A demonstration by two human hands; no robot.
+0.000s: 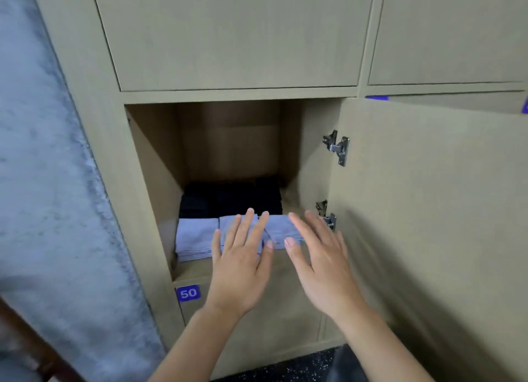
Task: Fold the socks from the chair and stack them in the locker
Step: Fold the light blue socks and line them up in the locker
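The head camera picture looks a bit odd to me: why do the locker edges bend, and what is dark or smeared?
Head view: wide-angle lens bows the locker frame and the open door; the dark socks at the back sit in shadow, detail lost; the light folded socks in front are evenly lit; the right hand is slightly motion-blurred, the left hand sharper; no glare.

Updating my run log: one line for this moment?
left hand open | right hand open | pale socks in locker

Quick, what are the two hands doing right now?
Left hand: open, fingers straight over the grey socks.
Right hand: open, holding nothing.
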